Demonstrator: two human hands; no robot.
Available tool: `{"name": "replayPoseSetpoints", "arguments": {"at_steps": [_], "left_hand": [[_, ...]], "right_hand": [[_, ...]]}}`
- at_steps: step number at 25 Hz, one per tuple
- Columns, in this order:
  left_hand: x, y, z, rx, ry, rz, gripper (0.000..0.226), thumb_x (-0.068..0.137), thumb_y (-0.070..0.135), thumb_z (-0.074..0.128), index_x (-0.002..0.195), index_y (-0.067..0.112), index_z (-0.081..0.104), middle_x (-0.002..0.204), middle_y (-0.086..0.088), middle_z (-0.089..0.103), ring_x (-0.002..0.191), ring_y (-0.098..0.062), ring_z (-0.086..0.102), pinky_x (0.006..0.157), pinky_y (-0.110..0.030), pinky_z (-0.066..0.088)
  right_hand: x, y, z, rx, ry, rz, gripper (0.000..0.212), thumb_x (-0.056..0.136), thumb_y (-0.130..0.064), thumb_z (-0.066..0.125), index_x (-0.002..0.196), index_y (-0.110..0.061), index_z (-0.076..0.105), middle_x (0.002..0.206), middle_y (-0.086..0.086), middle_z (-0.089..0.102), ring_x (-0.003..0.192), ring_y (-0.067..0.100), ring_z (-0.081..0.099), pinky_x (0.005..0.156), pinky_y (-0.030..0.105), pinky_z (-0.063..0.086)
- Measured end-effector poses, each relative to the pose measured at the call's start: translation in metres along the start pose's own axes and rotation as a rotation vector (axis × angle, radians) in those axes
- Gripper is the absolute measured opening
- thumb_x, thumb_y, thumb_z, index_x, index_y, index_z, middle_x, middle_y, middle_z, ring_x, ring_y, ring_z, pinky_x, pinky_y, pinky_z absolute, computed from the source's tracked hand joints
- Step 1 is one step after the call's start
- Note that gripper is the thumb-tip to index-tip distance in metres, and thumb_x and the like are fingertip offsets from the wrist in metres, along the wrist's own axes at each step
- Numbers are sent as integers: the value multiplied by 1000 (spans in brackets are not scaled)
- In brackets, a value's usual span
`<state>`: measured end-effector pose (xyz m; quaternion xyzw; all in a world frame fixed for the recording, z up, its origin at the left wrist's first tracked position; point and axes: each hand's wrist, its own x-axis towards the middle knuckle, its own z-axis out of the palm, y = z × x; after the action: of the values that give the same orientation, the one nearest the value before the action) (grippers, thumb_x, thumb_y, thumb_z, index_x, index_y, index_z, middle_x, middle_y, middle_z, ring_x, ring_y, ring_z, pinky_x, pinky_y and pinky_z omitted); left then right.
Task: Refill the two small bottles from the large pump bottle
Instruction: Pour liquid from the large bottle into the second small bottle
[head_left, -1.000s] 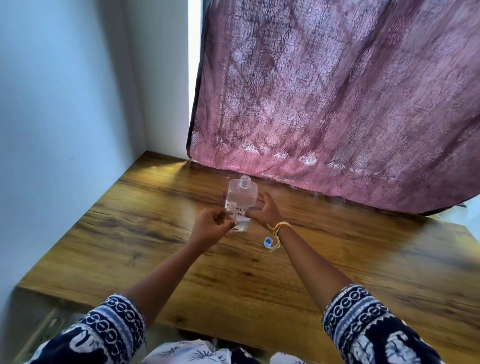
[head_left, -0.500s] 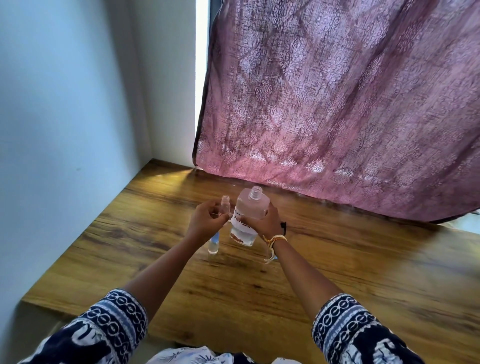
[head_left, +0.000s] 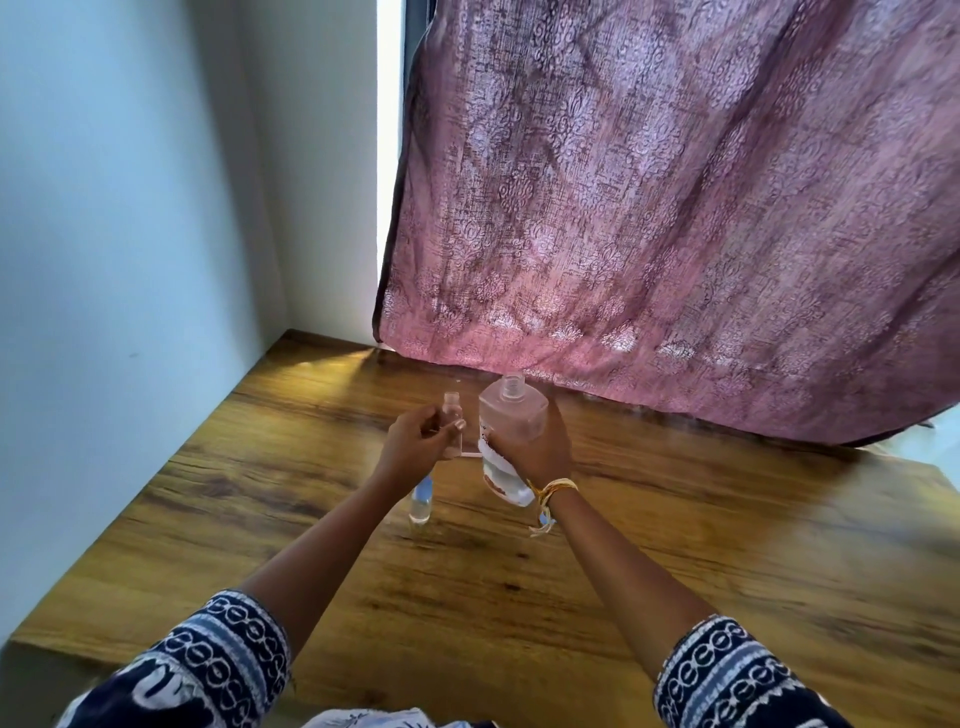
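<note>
Clear plastic shows in both hands above the wooden worktop (head_left: 675, 545). The left hand (head_left: 413, 449) has its fingers (head_left: 457, 427) closed narrowly around a small bottle (head_left: 453, 423), pinching its body so that the uncapped neck stands upright above the knuckles. What is inside this bottle cannot be told. The right hand (head_left: 537, 449) wraps its fingers around the middle of the large bottle (head_left: 511, 431), holding it clear of the worktop. This bottle is open at the neck, with no pump on it. Its long axis is tilted: the mouth points up and away from the person, toward the pink patterned curtain (head_left: 675, 208), while the labelled base drops toward the wrist. A clear liquid lies in its lower part. The two held bottles sit just beside each other, necks apart.

A second small bottle (head_left: 421, 501) stands on the worktop below the left wrist, clear with a blue patch on it; whether it holds liquid is hard to tell. A yellow thread bracelet (head_left: 553, 491) circles the right wrist, and patterned dark-blue sleeves (head_left: 223, 670) cover both forearms near the elbows.
</note>
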<state>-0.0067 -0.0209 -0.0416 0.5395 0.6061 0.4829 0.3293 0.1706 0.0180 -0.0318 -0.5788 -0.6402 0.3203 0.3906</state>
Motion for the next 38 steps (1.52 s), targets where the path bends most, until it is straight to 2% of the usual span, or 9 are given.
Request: {"name": "replayPoseSetpoints", "arguments": {"at_steps": [3, 6, 9, 11, 15, 19, 25, 29, 38], "left_hand": [[3, 11, 4, -33, -33, 41, 5, 85, 17, 70, 88, 17, 66, 71, -4, 67, 66, -12, 61, 66, -36, 55], [3, 24, 9, -117, -69, 96, 33, 82, 11, 72, 112, 22, 61, 83, -12, 73, 79, -27, 71, 78, -49, 57], [7, 38, 12, -184, -63, 143, 31, 78, 20, 75, 106, 30, 63, 85, -15, 73, 81, -32, 72, 78, -54, 57], [9, 51, 12, -229, -96, 166, 31, 76, 28, 74, 106, 28, 65, 88, -13, 74, 82, -30, 73, 80, -54, 58], [16, 86, 8, -262, -202, 201, 29, 87, 8, 67, 115, 11, 62, 90, -21, 72, 83, -33, 73, 78, -47, 60], [22, 109, 2, -251, -231, 226, 28, 87, 5, 65, 114, 12, 62, 90, -23, 72, 86, -40, 70, 78, -49, 59], [16, 136, -6, -320, -251, 301, 28, 85, 0, 65, 108, 16, 62, 94, -28, 68, 85, -32, 69, 76, -44, 59], [17, 140, -12, -361, -266, 305, 29, 85, -1, 64, 104, 20, 63, 90, -23, 68, 89, -40, 70, 82, -50, 57], [14, 140, -22, -319, -270, 343, 30, 83, 5, 68, 106, 24, 63, 94, -28, 70, 90, -35, 72, 82, -53, 57]], "right_hand": [[2, -14, -23, -106, 90, -147, 75, 57, -40, 85, 123, -23, 53, 110, -5, 66, 92, 10, 61, 78, 23, 48], [11, -25, -45, -188, 104, -301, 71, 60, -32, 86, 121, -29, 51, 107, -9, 67, 90, 10, 64, 74, 26, 55], [22, -37, -66, -298, 110, -404, 70, 60, -33, 84, 121, -29, 52, 111, -8, 67, 93, 13, 65, 76, 31, 57], [32, -42, -79, -387, 115, -470, 71, 59, -38, 82, 124, -26, 54, 116, -3, 67, 100, 19, 65, 82, 37, 57], [46, -64, -100, -525, 150, -637, 69, 61, -46, 81, 123, -22, 59, 116, 1, 68, 101, 23, 66, 84, 41, 56], [52, -90, -119, -562, 210, -763, 69, 59, -43, 78, 121, -19, 60, 112, 6, 70, 95, 29, 67, 83, 45, 56], [56, -116, -136, -633, 305, -932, 59, 64, -45, 76, 114, -15, 65, 103, 6, 73, 90, 26, 69, 78, 42, 57], [63, -116, -139, -701, 336, -959, 51, 72, -49, 74, 112, -19, 65, 103, 2, 73, 92, 22, 68, 78, 41, 56], [57, -126, -136, -708, 389, -999, 50, 74, -59, 72, 105, -20, 68, 96, 1, 74, 87, 21, 69, 75, 42, 54]]}}
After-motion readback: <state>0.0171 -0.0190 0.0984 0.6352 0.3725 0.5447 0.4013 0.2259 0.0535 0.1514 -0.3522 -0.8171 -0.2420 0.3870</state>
